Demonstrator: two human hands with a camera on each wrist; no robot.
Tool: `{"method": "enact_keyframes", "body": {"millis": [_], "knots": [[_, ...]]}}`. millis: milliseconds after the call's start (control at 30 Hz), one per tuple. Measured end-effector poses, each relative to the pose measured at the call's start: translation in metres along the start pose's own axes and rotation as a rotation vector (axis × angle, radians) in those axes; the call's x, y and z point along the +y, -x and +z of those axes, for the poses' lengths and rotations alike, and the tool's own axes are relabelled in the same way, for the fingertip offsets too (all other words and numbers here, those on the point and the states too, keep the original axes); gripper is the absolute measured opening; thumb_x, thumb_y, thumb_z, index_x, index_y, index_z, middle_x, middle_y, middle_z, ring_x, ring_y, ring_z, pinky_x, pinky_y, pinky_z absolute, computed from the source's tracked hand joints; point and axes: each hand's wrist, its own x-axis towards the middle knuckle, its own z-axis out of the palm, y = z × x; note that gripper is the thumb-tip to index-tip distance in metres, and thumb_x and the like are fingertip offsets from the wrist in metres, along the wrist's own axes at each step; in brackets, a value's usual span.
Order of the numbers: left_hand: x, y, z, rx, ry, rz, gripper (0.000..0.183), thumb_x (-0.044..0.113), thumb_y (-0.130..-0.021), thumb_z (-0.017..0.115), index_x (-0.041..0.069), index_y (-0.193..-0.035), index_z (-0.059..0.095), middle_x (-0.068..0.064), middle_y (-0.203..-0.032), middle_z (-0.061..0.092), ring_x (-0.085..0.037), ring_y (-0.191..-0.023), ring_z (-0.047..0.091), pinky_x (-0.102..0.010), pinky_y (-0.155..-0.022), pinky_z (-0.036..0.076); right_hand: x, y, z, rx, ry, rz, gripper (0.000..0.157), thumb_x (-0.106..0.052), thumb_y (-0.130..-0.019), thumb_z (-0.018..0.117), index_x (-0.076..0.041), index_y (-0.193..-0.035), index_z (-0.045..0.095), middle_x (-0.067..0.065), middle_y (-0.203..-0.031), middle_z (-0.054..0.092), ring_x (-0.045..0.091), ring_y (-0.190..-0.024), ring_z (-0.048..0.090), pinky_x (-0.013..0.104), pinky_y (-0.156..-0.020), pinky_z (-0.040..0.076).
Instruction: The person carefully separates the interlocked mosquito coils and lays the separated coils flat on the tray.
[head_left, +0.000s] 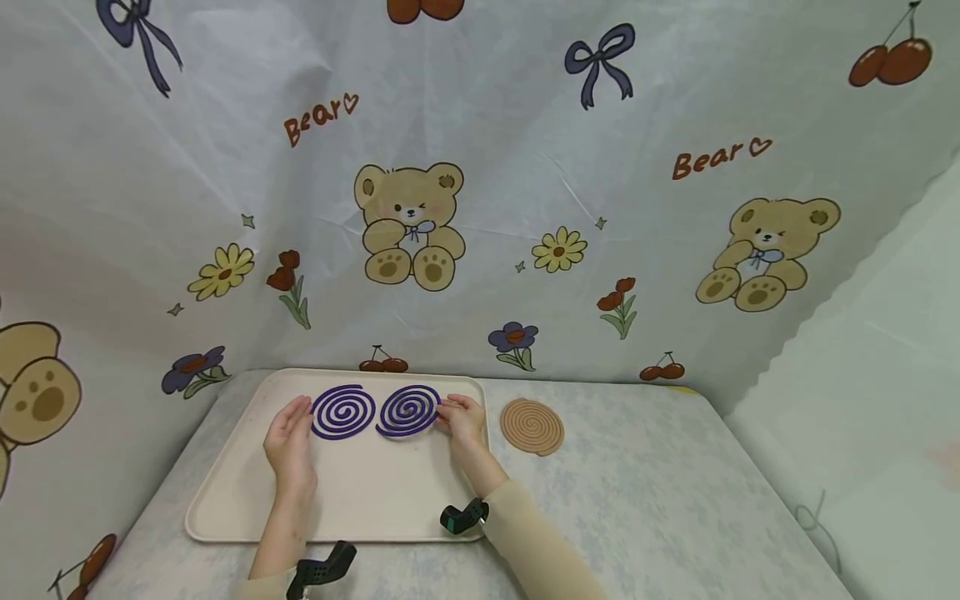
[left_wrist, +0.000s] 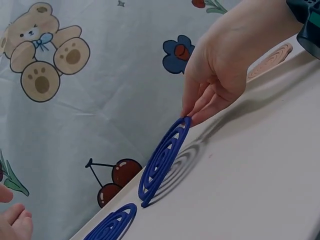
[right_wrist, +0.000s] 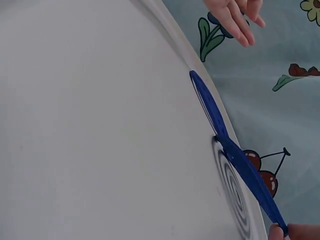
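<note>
Head view: the fingers of the right hand (head_left: 463, 421) pinch the right edge of a flat, round, blue-violet open spiral (head_left: 408, 409), which slopes down leftward from that grip, tilted over the cream rectangular tray (head_left: 375, 500). Its low edge ends just beside a matching second spiral (head_left: 344, 411) on the tray; the left hand (head_left: 289, 442), fingers loosely extended, hovers near that one's outer side, apart from it.
</note>
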Motion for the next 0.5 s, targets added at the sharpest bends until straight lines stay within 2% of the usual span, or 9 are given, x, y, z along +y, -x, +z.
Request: {"method": "enact_keyframes", "body": {"millis": [100, 133, 200, 333, 433, 500], "knots": [[0.0, 0.0, 0.001, -0.012, -0.02, -0.004, 0.038, -0.003, -0.092, 0.048, -0.005, -0.13, 0.05, 0.012, -0.104, 0.063, -0.007, -0.113, 0.058, -0.011, -0.099, 0.046, 0.012, -0.007, -0.006, -0.033, -0.064, -0.051, 0.036, 0.013, -0.067, 0.071, -0.002, -0.099, 0.063, 0.01, -0.079, 0.073, 0.018, -0.066, 0.07, 0.03, -0.055, 0.059], [0.0, 0.0, 0.001, -0.017, -0.026, -0.003, 0.038, -0.003, -0.093, 0.047, -0.005, -0.131, 0.049, 0.011, -0.105, 0.062, -0.008, -0.114, 0.057, -0.012, -0.1, 0.045, 0.008, -0.004, -0.005, -0.038, -0.054, -0.06, 0.039, 0.014, -0.067, 0.071, -0.002, -0.102, 0.063, 0.011, -0.079, 0.073, 0.019, -0.067, 0.07, 0.03, -0.056, 0.06], [0.0, 0.0, 0.001, -0.022, -0.026, -0.002, 0.037, -0.002, -0.093, 0.046, -0.005, -0.13, 0.05, 0.008, -0.108, 0.062, -0.009, -0.116, 0.057, -0.013, -0.101, 0.045, -0.012, 0.01, -0.001, -0.029, -0.011, -0.064, 0.046, 0.016, -0.065, 0.07, 0.001, -0.108, 0.062, 0.016, -0.084, 0.073, 0.021, -0.072, 0.071, 0.03, -0.058, 0.06], [0.0, 0.0, 0.001, -0.032, -0.032, -0.005, 0.037, -0.001, -0.094, 0.045, -0.005, -0.131, 0.05, 0.001, -0.115, 0.061, -0.01, -0.117, 0.056, -0.014, -0.103, 0.044, -0.073, 0.055, 0.013, -0.012, 0.136, -0.007, 0.059, 0.021, -0.069, 0.062, 0.014, -0.126, 0.048, 0.032, -0.106, 0.066, 0.029, -0.089, 0.07, 0.032, -0.071, 0.061], [0.0, 0.001, 0.001, -0.033, -0.028, -0.009, 0.036, 0.0, -0.095, 0.045, -0.005, -0.131, 0.05, 0.004, -0.112, 0.063, -0.004, -0.112, 0.058, -0.015, -0.103, 0.044, -0.101, 0.075, 0.016, -0.031, 0.164, 0.025, 0.058, 0.022, -0.073, 0.057, 0.018, -0.129, 0.042, 0.039, -0.113, 0.059, 0.034, -0.096, 0.069, 0.031, -0.078, 0.06], [0.0, 0.002, 0.001, -0.034, -0.016, -0.006, 0.036, 0.0, -0.095, 0.045, -0.006, -0.13, 0.05, 0.009, -0.105, 0.064, 0.001, -0.105, 0.059, -0.013, -0.101, 0.044, -0.11, 0.081, 0.015, -0.044, 0.163, 0.032, 0.055, 0.021, -0.076, 0.056, 0.02, -0.129, 0.04, 0.041, -0.114, 0.057, 0.035, -0.094, 0.069, 0.03, -0.077, 0.06]]}}
